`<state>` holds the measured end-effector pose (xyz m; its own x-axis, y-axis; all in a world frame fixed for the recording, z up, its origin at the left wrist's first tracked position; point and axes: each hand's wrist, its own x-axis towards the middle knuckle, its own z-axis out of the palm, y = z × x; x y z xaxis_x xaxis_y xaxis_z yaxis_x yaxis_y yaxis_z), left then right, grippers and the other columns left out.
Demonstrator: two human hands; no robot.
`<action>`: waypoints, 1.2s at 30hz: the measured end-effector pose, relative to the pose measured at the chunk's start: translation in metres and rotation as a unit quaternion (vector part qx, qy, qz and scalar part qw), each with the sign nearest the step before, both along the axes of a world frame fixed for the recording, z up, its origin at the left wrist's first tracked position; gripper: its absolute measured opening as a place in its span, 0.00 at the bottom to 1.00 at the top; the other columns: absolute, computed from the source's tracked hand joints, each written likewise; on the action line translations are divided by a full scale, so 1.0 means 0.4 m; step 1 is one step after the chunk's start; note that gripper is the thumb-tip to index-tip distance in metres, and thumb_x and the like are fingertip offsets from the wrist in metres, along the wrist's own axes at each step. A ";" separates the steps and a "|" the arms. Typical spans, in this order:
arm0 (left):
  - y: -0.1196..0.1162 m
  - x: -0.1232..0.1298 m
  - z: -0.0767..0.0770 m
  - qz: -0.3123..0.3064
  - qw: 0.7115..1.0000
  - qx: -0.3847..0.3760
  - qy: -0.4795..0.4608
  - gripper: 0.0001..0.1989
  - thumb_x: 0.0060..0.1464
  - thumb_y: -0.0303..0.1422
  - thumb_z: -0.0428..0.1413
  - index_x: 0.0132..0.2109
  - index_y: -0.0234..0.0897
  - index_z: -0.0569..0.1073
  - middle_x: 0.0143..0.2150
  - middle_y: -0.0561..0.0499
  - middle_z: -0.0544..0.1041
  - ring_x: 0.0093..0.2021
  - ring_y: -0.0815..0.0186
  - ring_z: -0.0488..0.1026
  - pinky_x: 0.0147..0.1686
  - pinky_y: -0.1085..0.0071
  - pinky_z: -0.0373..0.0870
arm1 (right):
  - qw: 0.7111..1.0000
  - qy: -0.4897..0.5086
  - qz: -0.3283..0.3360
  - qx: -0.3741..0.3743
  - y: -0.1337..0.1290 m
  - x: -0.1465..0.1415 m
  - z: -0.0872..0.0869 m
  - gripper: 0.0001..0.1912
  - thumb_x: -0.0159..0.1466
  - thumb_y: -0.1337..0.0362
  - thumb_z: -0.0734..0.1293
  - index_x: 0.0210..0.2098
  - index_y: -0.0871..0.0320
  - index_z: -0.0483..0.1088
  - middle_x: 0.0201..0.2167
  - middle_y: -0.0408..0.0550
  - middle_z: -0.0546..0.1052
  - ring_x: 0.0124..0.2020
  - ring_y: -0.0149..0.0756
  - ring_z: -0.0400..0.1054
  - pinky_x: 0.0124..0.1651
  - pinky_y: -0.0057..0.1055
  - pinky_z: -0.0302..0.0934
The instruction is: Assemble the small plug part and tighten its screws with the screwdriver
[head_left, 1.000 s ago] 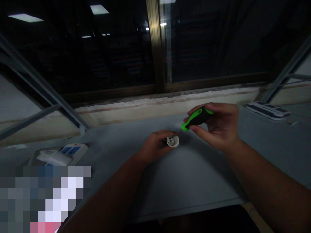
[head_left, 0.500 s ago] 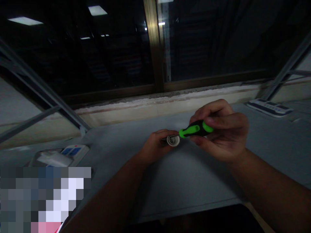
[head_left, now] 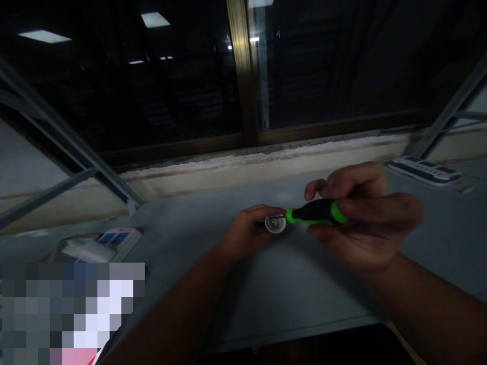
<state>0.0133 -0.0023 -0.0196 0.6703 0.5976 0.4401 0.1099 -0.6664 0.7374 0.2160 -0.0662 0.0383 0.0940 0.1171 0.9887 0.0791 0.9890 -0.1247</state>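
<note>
Work surface: grey flat top (head_left: 300, 299), far edge running along a pale concrete window sill (head_left: 262, 162) beneath a dark glazed window with a brass-coloured frame post (head_left: 243, 66). Near edge lies below both hands, well apart from them. Grey metal struts (head_left: 57, 137) slant in at the left side. White power strip with blue switches (head_left: 117, 237) sits at far left, a white plug block (head_left: 85, 251) against it; a second white-and-navy power strip (head_left: 424, 171) sits at far right. Both strips well apart from the hands. Lower-left corner obscured by a pixelated patch.

Object: small round white-rimmed metal fitting (head_left: 274, 222), held up off the surface, face turned toward the right. Left hand (head_left: 247, 228): fingers curled closed around its back, narrow grip, fitting's face showing past the fingertips. Right hand (head_left: 365, 218): fingers (head_left: 353, 177) and thumb closed on a black screwdriver handle with bright green bands (head_left: 317, 212), held level, green front end just beside the fitting. Shaft not visible; contact between tool and fitting cannot be told.
</note>
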 end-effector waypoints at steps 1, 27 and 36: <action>-0.002 0.001 0.002 0.000 1.000 -0.001 0.001 0.17 0.57 0.32 0.64 0.53 0.36 0.78 0.49 0.42 0.80 0.46 0.60 0.79 0.42 0.67 0.78 | 1.000 0.012 0.005 0.001 0.001 0.002 -0.002 0.19 0.53 0.67 0.80 0.43 0.48 0.78 0.43 0.47 0.75 0.43 0.41 0.74 0.41 0.44 0.80; -0.006 0.004 0.003 0.025 0.999 0.041 0.008 0.16 0.58 0.30 0.63 0.53 0.37 0.78 0.50 0.42 0.81 0.48 0.59 0.79 0.45 0.66 0.76 | 0.997 -0.003 -0.070 0.025 -0.012 -0.006 0.001 0.23 0.49 0.74 0.79 0.42 0.50 0.76 0.41 0.44 0.76 0.42 0.39 0.78 0.48 0.44 0.80; -0.001 0.002 0.000 0.035 0.998 0.039 0.017 0.17 0.57 0.31 0.63 0.53 0.37 0.78 0.49 0.42 0.81 0.47 0.59 0.79 0.44 0.66 0.76 | 0.998 -0.050 -0.027 -0.018 -0.013 -0.007 -0.014 0.22 0.62 0.72 0.69 0.54 0.49 0.73 0.49 0.50 0.79 0.50 0.49 0.78 0.40 0.45 0.81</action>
<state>0.0143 -0.0027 -0.0196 0.6427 0.6083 0.4657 0.1825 -0.7119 0.6781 0.2134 -0.0712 0.0326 0.0018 0.1506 0.9886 0.1463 0.9779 -0.1492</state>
